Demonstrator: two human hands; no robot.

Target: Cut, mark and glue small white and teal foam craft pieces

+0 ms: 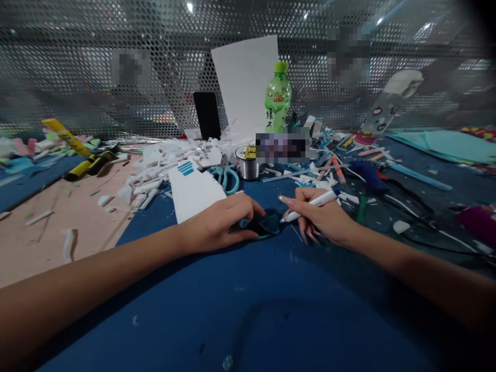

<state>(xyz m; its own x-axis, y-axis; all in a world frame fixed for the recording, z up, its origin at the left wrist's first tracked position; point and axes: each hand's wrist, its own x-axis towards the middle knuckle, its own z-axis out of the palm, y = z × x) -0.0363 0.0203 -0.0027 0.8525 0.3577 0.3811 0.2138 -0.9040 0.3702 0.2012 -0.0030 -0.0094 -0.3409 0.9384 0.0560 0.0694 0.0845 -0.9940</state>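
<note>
Fingers curled, my left hand (220, 221) presses on a small dark blue piece (270, 224) lying on the blue tabletop (248, 294). Part of that piece is hidden under the fingers, so its full shape is unclear. In my right hand (321, 214) is a white marker pen (312, 205), gripped in a writing hold. Its tip points left and is close to the dark blue piece; whether they touch I cannot tell. Just beyond my left hand lie scissors with blue handles (231, 180) and a white sheet (196, 199) bearing several blue strips (185, 168).
Behind my hands stand a spool of wire (249, 168), a green drink bottle (278, 98), a phone (206, 116) and a white board (244, 82). White scraps (155, 168) pile up left. Yellow-black cutters (91, 164), cables (416, 212) and a water bottle (387, 106) flank them.
</note>
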